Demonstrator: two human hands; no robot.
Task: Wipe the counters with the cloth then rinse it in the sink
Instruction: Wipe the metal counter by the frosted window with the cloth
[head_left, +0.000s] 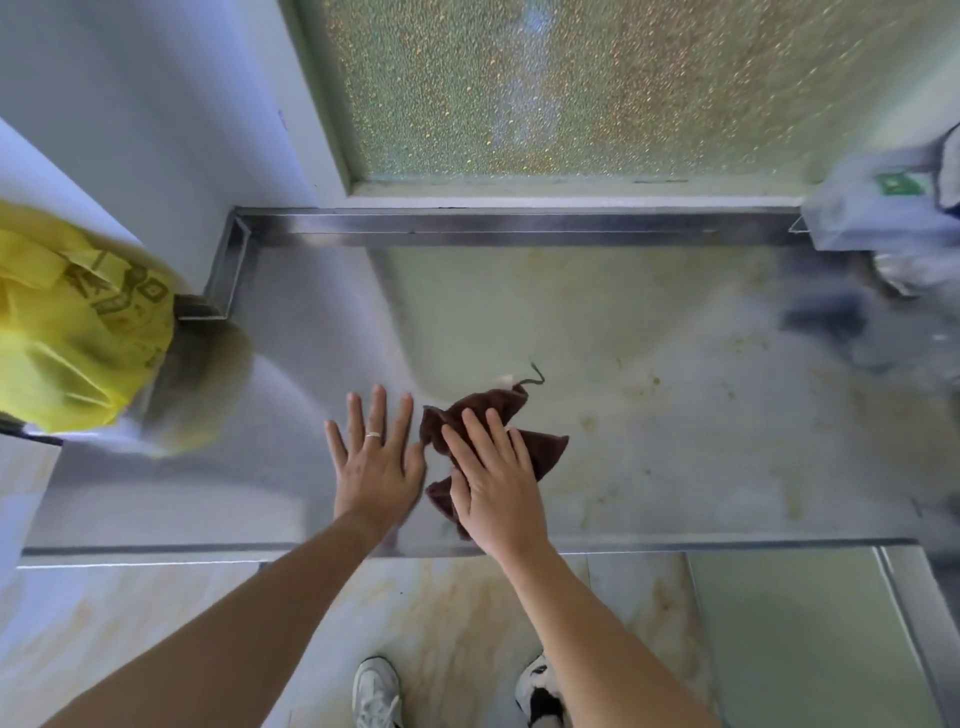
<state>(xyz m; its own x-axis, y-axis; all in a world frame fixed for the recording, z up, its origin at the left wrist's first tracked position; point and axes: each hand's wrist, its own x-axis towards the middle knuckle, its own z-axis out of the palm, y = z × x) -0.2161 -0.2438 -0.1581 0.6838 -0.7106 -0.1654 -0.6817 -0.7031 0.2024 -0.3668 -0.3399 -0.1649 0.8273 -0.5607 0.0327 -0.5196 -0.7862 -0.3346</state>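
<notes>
The cloth (485, 415), dark brown and crumpled, lies flat on the steel tabletop (675, 415) near its front edge, a loose thread trailing from its far corner. It sits under the right hand (496, 486), which presses down on it with an open palm, probably so the whole hand can push it across the metal rather than lift it. The right fingers (478, 431) are straight and slightly spread, lying on top of the cloth, not pinching it; cloth shows beyond the fingertips and to the right of the hand. The left hand (376, 460) rests flat on bare metal just beside the cloth, fingers spread and holding nothing, seemingly for support. Yellowish stains mark the tabletop to the right, so wiping looks unfinished. A yellow bag (78, 322) hangs at the left edge; no sink is visible.
</notes>
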